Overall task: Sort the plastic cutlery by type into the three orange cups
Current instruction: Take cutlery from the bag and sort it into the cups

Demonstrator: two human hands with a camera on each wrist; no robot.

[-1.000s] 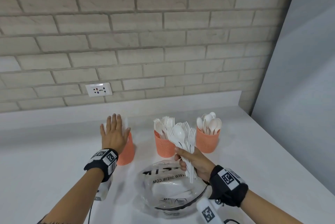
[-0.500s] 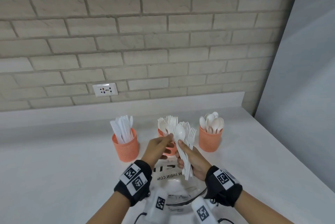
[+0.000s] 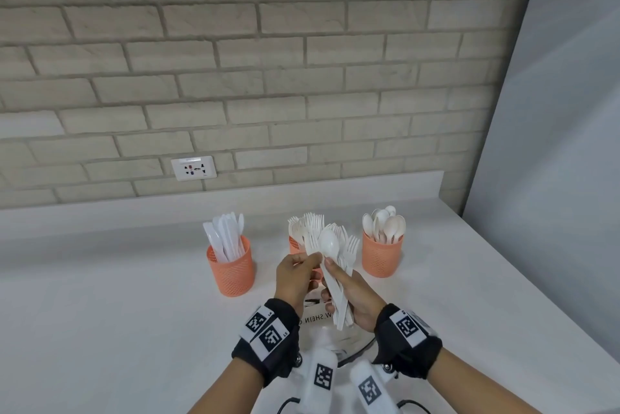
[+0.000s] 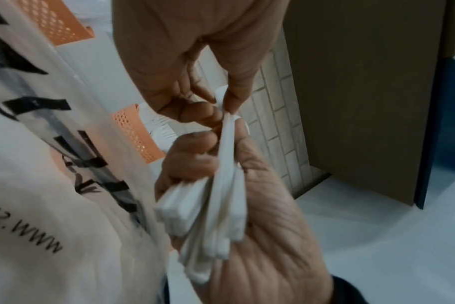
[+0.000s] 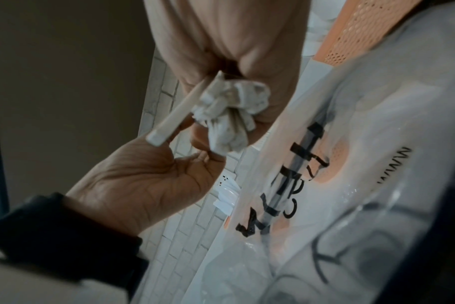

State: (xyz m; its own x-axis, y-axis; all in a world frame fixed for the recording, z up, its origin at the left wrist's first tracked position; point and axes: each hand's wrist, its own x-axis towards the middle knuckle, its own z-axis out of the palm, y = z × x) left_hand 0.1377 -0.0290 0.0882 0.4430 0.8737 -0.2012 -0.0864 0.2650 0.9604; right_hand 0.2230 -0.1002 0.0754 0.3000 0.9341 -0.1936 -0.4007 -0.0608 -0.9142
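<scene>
My right hand (image 3: 360, 299) is wrapped around a bunch of mixed cutlery (image 3: 335, 266) held over the plastic bag (image 3: 349, 343), in front of the three orange cups (image 3: 231, 269). My left hand (image 3: 295, 276) pinches one handle near the top, looks like the spoon (image 3: 328, 244), though it's blurry.

Looks like a home kitchen or pantry corner: pale painted brick wall (image 3: 268, 78) with a white wall socket (image 3: 193, 168) set low in it, just above a plain white desk (image 3: 100, 296), grey panel (image 3: 553, 145) right of the socket.
</scene>
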